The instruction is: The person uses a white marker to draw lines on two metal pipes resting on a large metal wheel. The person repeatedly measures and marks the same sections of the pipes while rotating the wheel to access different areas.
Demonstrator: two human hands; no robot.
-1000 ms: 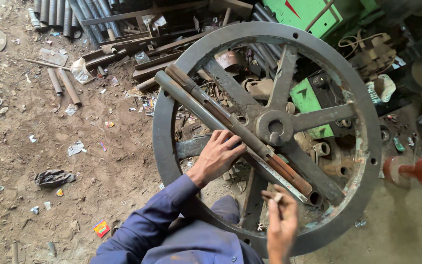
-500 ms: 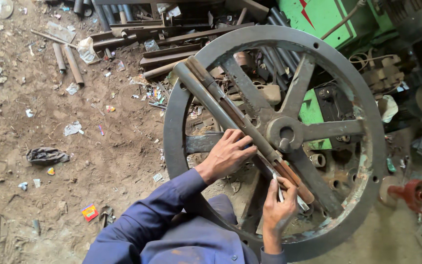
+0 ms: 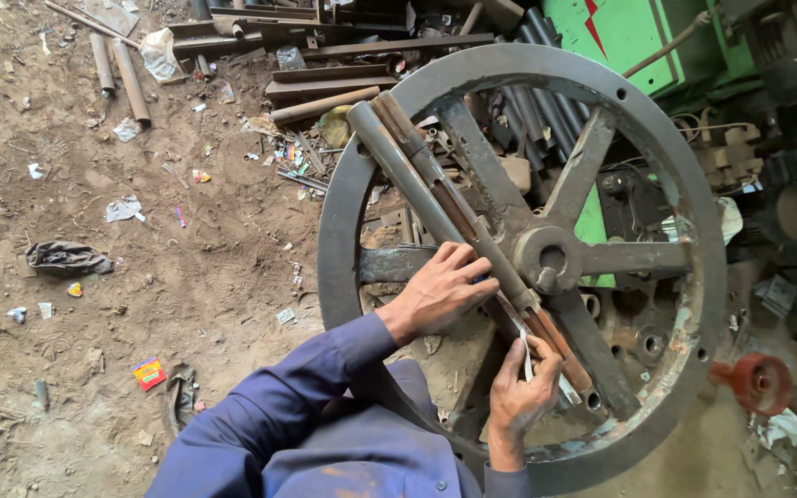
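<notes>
One large rusty grey cast-iron wheel with six flat spokes and a round hub lies over a heap of scrap, and across it, from upper left to lower right, rest two long metal bars side by side: one plain grey round bar and one rust-brown bar next to it. The left hand, in a blue sleeve, lies palm down on the two bars just left of the hub, fingers spread and curled loosely over them rather than clenched, so it presses more than it grips. The right hand sits lower, near the bottom of the wheel, closed around one thin pale strip-like tool that it holds against the lower end of the bars; the exact kind of tool cannot be told. On the dirt floor to the left lie one crumpled dark rag, one small red and yellow packet, and two short rusty pipes near the top edge. One green metal machine stands behind the wheel at the upper right, and one red round metal part sits just outside the rim at the lower right.
</notes>
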